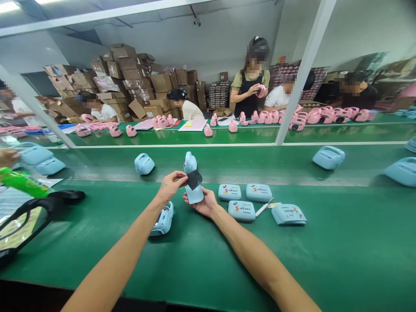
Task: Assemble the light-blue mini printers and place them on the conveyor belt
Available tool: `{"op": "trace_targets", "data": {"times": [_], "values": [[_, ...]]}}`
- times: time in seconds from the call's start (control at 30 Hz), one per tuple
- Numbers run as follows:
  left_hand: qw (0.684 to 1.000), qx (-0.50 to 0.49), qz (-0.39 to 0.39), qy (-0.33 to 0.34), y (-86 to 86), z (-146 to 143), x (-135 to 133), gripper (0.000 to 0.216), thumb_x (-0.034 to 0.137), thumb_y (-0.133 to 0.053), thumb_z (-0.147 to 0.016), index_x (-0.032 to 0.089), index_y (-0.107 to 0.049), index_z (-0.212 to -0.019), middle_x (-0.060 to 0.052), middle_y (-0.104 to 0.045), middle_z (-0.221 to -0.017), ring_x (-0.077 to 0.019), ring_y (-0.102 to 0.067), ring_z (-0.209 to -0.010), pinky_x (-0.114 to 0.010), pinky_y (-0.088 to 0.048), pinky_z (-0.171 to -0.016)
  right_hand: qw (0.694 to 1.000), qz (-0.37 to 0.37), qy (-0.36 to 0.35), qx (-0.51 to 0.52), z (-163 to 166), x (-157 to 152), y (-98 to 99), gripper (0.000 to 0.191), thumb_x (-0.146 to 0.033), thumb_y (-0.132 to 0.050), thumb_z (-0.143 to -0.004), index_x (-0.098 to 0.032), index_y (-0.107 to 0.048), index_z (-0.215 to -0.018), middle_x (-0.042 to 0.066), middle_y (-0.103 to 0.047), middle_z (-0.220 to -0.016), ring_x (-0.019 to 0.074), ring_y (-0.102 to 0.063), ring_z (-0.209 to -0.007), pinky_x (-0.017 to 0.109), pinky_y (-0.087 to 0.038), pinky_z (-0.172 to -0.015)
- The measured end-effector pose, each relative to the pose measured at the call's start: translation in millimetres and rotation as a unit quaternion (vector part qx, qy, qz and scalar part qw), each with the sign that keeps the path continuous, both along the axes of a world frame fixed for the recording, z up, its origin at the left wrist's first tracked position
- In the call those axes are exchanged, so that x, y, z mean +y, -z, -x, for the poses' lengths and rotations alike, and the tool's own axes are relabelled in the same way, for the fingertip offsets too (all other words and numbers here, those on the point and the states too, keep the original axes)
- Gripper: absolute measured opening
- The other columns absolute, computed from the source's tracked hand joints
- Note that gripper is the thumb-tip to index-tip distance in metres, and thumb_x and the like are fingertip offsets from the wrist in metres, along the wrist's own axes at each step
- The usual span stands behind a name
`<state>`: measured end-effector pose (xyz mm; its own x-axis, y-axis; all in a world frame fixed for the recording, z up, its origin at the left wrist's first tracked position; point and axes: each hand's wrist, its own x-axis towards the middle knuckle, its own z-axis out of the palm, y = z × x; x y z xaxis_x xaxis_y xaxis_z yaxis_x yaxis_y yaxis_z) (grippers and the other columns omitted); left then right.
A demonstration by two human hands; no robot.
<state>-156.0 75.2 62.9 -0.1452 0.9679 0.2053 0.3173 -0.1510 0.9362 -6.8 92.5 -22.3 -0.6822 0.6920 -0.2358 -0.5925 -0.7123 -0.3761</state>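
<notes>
My right hand (205,203) grips a light blue plastic housing with a carry handle (195,196) from below and holds it upright above the green bench. Between the closed fingertips of my left hand (171,185) is a thin black sheet (194,179), which lies across the housing's side; whether it is cloth or film I cannot tell. Below my left hand, a second blue housing (166,219) lies with its inside showing. Right of my right hand are several blue panels printed with Mickey (229,192), and a white pen-like tool (264,207) rests beside them.
Blue housings stand on the belt at left (144,164) and right (329,157). A green bottle (24,182) and a black strap (42,210) are at far left, near another person's hand (9,157). Across the line, several co-workers sit or stand behind pink housings (232,126).
</notes>
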Motion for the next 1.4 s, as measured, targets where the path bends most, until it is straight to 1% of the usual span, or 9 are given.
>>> {"op": "trace_targets", "data": {"times": [0.13, 0.3, 0.37, 0.47, 0.57, 0.73, 0.9, 1.07, 1.4], "values": [[0.994, 0.107, -0.003, -0.004, 9.9, -5.9, -8.2, 0.025, 0.045, -0.079, -0.068, 0.022, -0.071, -0.075, -0.001, -0.071, -0.071, -0.0198, -0.065, -0.072, -0.032, -0.055, -0.077, 1.0, -0.001, 0.006, 0.026, -0.4, 0.7, -0.8, 0.049, -0.037, -0.026, -0.103, -0.006, -0.063, -0.115, 0.017, -0.075, -0.087, 0.0284, -0.074, -0.081, 0.049, -0.063, -0.073], [0.934, 0.35, -0.032, 0.056, 6.9, 2.2, -17.2, 0.033, 0.034, -0.069, -0.079, 0.027, -0.075, -0.11, -0.001, -0.077, -0.09, -0.0229, -0.069, -0.088, -0.035, -0.052, -0.087, 0.999, 0.012, 0.022, 0.04, -2.0, 4.6, -1.6, 0.048, -0.035, -0.024, -0.105, -0.01, -0.064, -0.108, 0.011, -0.075, -0.082, 0.0218, -0.07, -0.068, 0.04, -0.063, -0.065], [0.908, 0.403, -0.035, 0.105, 5.1, 5.0, -17.6, 0.024, 0.03, -0.067, -0.08, 0.027, -0.078, -0.101, -0.002, -0.076, -0.092, -0.0234, -0.068, -0.092, -0.036, -0.052, -0.089, 0.999, 0.017, 0.022, 0.041, -2.1, 5.0, -1.5, 0.048, -0.035, -0.024, -0.105, -0.009, -0.064, -0.108, 0.011, -0.074, -0.08, 0.0207, -0.069, -0.065, 0.037, -0.063, -0.062], [0.871, 0.473, -0.089, 0.095, 3.8, 5.7, -19.1, 0.016, 0.025, -0.063, -0.083, 0.025, -0.079, -0.083, -0.006, -0.07, -0.096, -0.0237, -0.064, -0.094, -0.038, -0.052, -0.09, 0.999, 0.022, 0.019, 0.042, -1.7, 4.5, -1.4, 0.046, -0.036, -0.027, -0.105, -0.009, -0.064, -0.108, 0.011, -0.074, -0.08, 0.0206, -0.068, -0.065, 0.037, -0.062, -0.062], [0.828, 0.531, -0.156, 0.092, 3.1, 2.9, -24.3, 0.023, 0.021, -0.058, -0.089, 0.026, -0.081, -0.088, -0.009, -0.068, -0.115, -0.0274, -0.058, -0.11, -0.045, -0.05, -0.099, 0.999, 0.027, 0.02, 0.041, -1.7, 4.7, -1.5, 0.045, -0.036, -0.027, -0.106, -0.01, -0.064, -0.105, 0.01, -0.074, -0.08, 0.0197, -0.068, -0.065, 0.035, -0.061, -0.062], [0.786, 0.564, -0.153, 0.204, 7.8, 1.7, -32.9, 0.034, 0.043, -0.058, -0.096, 0.028, -0.073, -0.122, -0.007, -0.069, -0.132, -0.0316, -0.044, -0.139, -0.055, -0.029, -0.121, 0.999, 0.031, 0.016, 0.03, -2.7, 6.1, -1.9, 0.045, -0.037, -0.028, -0.106, -0.012, -0.065, -0.098, 0.007, -0.072, -0.074, 0.018, -0.066, -0.059, 0.03, -0.057, -0.054], [0.75, 0.599, -0.132, 0.246, 14.5, 13.5, -28.2, 0.059, 0.058, -0.056, -0.094, 0.029, -0.055, -0.146, -0.006, -0.055, -0.152, -0.0339, -0.023, -0.155, -0.061, -0.011, -0.125, 0.999, 0.024, 0.005, 0.021, -2.9, 1.6, -6.0, 0.047, -0.037, -0.026, -0.106, -0.011, -0.065, -0.103, 0.01, -0.076, -0.082, 0.0206, -0.072, -0.069, 0.035, -0.061, -0.061], [0.733, 0.625, -0.127, 0.238, 2.4, 18.8, -26.1, 0.067, 0.052, -0.06, -0.091, 0.023, -0.048, -0.151, -0.01, -0.047, -0.159, -0.0345, -0.021, -0.155, -0.059, -0.01, -0.125, 1.0, 0.016, -0.011, 0.022, -2.2, -1.0, -9.6, 0.048, -0.038, -0.025, -0.105, -0.012, -0.065, -0.103, 0.01, -0.075, -0.08, 0.0245, -0.072, -0.071, 0.043, -0.063, -0.066], [0.76, 0.588, -0.164, 0.222, 8.2, 10.6, -41.7, 0.036, 0.022, -0.052, -0.096, 0.028, -0.071, -0.126, -0.006, -0.072, -0.127, -0.0283, -0.057, -0.128, -0.054, -0.031, -0.12, 0.999, 0.037, 0.003, 0.024, -0.5, 2.4, 0.1, 0.044, -0.036, -0.03, -0.105, -0.011, -0.064, -0.092, 0.008, -0.07, -0.069, 0.0176, -0.064, -0.055, 0.031, -0.058, -0.057]]}}
